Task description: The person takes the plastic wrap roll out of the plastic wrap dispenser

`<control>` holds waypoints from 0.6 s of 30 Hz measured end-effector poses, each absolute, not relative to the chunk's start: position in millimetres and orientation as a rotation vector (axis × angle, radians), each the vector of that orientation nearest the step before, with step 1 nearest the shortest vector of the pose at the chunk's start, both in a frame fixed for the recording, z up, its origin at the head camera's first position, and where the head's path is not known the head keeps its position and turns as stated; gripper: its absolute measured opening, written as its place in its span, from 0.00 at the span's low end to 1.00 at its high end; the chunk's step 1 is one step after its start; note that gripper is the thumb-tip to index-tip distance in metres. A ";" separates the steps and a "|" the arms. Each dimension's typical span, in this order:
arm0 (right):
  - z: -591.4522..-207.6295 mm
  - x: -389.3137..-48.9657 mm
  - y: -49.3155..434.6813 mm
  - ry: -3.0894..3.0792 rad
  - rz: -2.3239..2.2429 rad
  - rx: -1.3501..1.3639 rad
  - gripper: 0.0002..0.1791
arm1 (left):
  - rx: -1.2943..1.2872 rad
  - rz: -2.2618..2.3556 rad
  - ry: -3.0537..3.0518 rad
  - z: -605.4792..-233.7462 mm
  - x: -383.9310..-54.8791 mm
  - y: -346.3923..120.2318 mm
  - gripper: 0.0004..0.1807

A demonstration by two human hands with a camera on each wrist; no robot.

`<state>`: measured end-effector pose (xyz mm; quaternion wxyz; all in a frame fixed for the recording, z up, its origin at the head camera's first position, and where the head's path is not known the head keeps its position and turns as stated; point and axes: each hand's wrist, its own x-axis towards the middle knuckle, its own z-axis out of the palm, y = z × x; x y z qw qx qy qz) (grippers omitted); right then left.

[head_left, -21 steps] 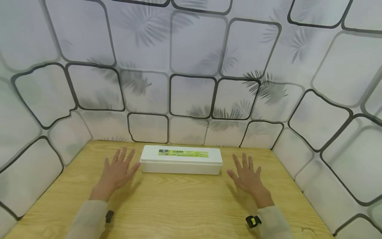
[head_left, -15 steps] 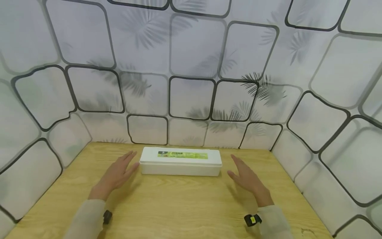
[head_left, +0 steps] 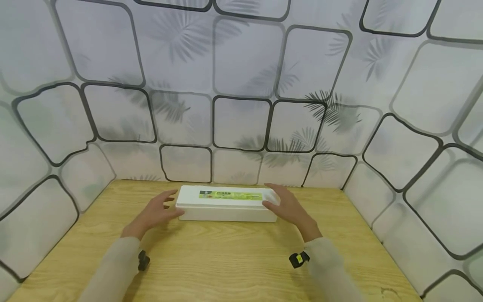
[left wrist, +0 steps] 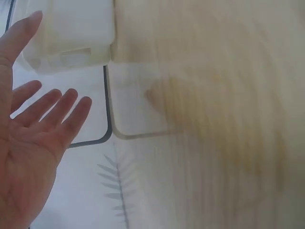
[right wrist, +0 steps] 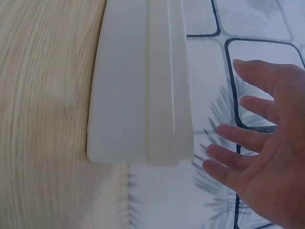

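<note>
Across the bottom of the frame, pale sleeves (head_left: 111,268) stretch over a wooden desk (head_left: 215,260). At lower center, the person's left hand (head_left: 156,213) and right hand (head_left: 288,207), fingers loosely parted and gripping nothing, flank a lidded white box (head_left: 226,212), presumably because its length suits one at each end. Patterned walls (head_left: 241,58) rise beyond.

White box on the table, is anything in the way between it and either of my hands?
Nothing visible stands between the white box and either the left hand, at its left end, or the right hand, at its right.
</note>
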<state>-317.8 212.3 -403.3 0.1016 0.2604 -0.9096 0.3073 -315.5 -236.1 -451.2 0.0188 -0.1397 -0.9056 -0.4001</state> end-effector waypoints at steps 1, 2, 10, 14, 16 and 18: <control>-402.7 -320.0 207.8 -2.685 0.938 0.778 0.35 | -0.427 -1.266 -2.804 -451.4 -317.0 -236.2 0.49; -402.2 -322.0 203.3 -2.690 0.970 0.777 0.35 | -0.419 -1.283 -2.798 -451.7 -318.5 -236.5 0.49; -397.4 -334.6 170.0 -2.784 1.033 0.842 0.35 | -0.461 -1.390 -2.775 -451.0 -326.3 -233.9 0.50; -394.2 -337.6 152.5 -2.827 0.959 0.897 0.35 | -0.480 -1.431 -2.772 -449.8 -329.7 -230.5 0.52; -394.1 -338.2 144.4 -2.847 0.892 0.916 0.36 | -0.478 -1.439 -2.772 -450.8 -331.8 -229.8 0.53; -396.3 -339.8 137.3 -2.862 0.813 0.927 0.37 | -0.484 -1.458 -2.768 -452.8 -334.0 -229.6 0.55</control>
